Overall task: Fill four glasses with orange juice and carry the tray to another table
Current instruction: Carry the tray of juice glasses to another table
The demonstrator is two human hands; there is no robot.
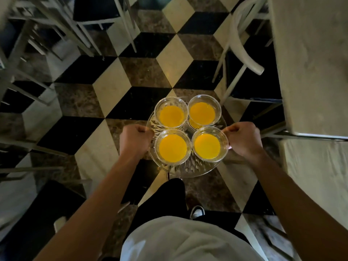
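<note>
A round clear cut-glass tray (190,169) is held level above a chequered floor, in front of my body. On it stand several clear glasses filled with orange juice: far left (171,116), far right (202,113), near left (172,147) and near right (207,146). My left hand (135,140) is closed on the tray's left edge. My right hand (244,139) is closed on its right edge. Both forearms reach forward from the bottom of the view.
A pale stone table (310,63) runs along the right side, with a white chair (243,46) tucked beside it. More chairs and metal legs (37,44) crowd the left. A dark seat (47,213) sits near left. The tiled floor (131,81) stretches ahead.
</note>
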